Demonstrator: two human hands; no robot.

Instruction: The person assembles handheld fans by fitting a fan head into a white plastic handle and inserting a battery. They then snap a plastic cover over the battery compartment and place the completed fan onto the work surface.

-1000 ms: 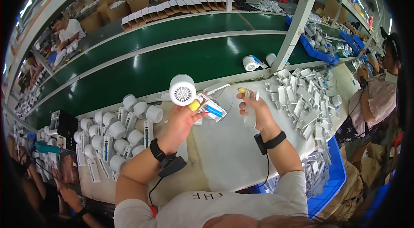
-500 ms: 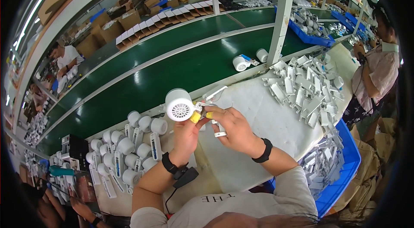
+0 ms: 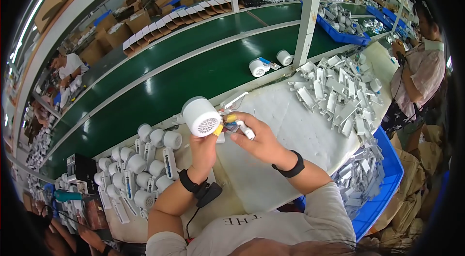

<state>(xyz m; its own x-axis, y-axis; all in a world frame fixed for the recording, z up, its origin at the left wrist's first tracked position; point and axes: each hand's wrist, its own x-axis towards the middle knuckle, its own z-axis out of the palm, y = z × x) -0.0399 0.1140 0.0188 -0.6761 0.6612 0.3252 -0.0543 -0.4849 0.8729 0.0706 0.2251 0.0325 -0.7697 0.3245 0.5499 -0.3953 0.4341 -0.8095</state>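
My left hand (image 3: pixel 202 152) is closed around the lower part of a white hair-dryer head (image 3: pixel 201 114), a drum with a round slotted grille. Wires come out of its neck between my two hands. My right hand (image 3: pixel 264 141) is closed, pinching a small white curved part (image 3: pixel 245 130) and touching the wires beside the neck. Yellow coverings show at the fingertips of both hands. Just beyond the fingers, a slim white handle shell (image 3: pixel 235 100) lies near the belt's edge. Fingers hide part of the joint.
Dryer heads with open handles (image 3: pixel 135 164) crowd the table at left. White shells are piled (image 3: pixel 334 91) at right, above a blue bin (image 3: pixel 395 173) of more. Beyond runs a green conveyor belt (image 3: pixel 193 67) with a post (image 3: pixel 308 19). A co-worker (image 3: pixel 421 62) stands at right.
The dryer head has tilted, its grille now facing more downward. My right hand has opened its grip somewhat and turned, bringing the small white part up beside the wires.
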